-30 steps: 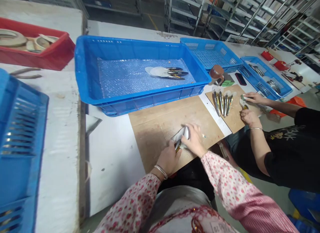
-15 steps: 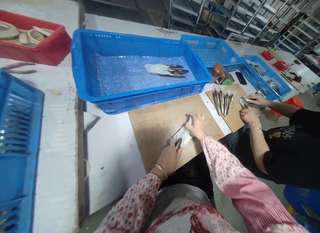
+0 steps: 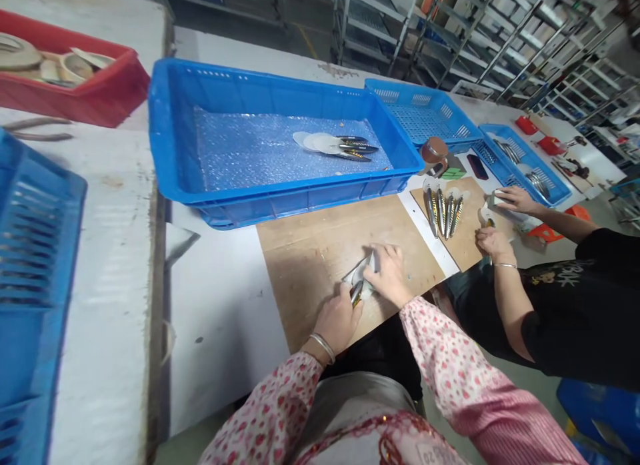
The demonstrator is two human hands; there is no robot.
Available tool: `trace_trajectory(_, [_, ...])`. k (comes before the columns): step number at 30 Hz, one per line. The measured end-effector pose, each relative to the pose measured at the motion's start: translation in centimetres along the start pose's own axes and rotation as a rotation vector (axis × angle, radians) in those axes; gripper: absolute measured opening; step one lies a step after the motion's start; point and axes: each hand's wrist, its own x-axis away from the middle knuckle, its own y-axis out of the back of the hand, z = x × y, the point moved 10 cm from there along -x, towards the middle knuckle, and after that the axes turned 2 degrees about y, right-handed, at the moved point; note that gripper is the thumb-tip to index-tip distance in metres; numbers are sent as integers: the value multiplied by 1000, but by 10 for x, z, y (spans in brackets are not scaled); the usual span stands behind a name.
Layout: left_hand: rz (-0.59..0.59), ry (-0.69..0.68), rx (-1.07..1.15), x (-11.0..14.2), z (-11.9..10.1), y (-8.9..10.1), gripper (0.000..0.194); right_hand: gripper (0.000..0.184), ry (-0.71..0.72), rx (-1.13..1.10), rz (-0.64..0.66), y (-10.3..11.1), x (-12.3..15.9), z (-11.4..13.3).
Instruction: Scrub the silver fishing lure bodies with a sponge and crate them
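A dark fishing lure with yellowish markings (image 3: 357,292) is gripped in my left hand (image 3: 336,320), low over the brown cardboard sheet (image 3: 305,252). Its pale, rounded lip points away from me, toward my right hand. My right hand (image 3: 390,273) is closed on a whitish cloth-like piece (image 3: 371,262) against the lip; its fingers partly hide the contact. Beyond my hands, a blue bin (image 3: 295,193) lined with bubble wrap holds several similar lures (image 3: 356,148) with clear lips.
To the right, a co-worker's hands (image 3: 505,218) handle another lure beside a row of several lures (image 3: 443,210). A brown mug (image 3: 434,150), a dark phone (image 3: 477,166) and a blue basket (image 3: 425,118) stand behind. At left are a red bin (image 3: 110,85), pliers (image 3: 40,128) and a blue crate (image 3: 40,305).
My right hand has drawn slightly down and left, closer to my left hand and over the lip. My left hand keeps its hold on the lure. The view has shifted slightly.
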Motion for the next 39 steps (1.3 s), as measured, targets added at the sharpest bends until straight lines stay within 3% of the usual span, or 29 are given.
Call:
trace_trajectory(3, [-14,-14,-5,0,-1,1,28,47,-16,-24,25,-3,-7,-9])
trace_trajectory(7, [-29,-15,12,-1,4,2,28,48,-100,2,-85,9,-13,-22])
trace_trajectory(13, [29,-39,84,-5,8,2,28,49,110,-122,32,-7,3,11])
trace_trajectory(18, [12,-42,129,-7,10,4,27,46,-73,-85,-13,1,-29,-21])
trace_trajectory(20, [16,-51,149,-7,12,3,26,48,-66,-91,-7,1,-23,-15])
trace_trajectory(23, [27,-84,183,-8,12,1,28,51,52,-138,44,-7,-2,11])
trace_trajectory(25, [29,-81,186,-8,13,2,29,51,73,-149,52,-10,-1,14])
trace_trajectory(28, [19,-49,148,-8,13,5,28,44,-48,-98,-3,-5,-28,-22])
trace_trajectory(31, [13,-41,134,-6,11,5,25,45,-212,-71,-147,13,-56,-70])
trace_trajectory(33, [10,-45,128,-6,10,4,24,47,-206,-111,-202,20,-63,-78])
trace_trajectory(36, [-8,-46,128,-6,12,3,24,45,-95,-141,-116,10,-53,-56])
trace_trajectory(39, [-7,-47,132,-7,14,1,24,44,-49,-135,21,-7,-24,-25])
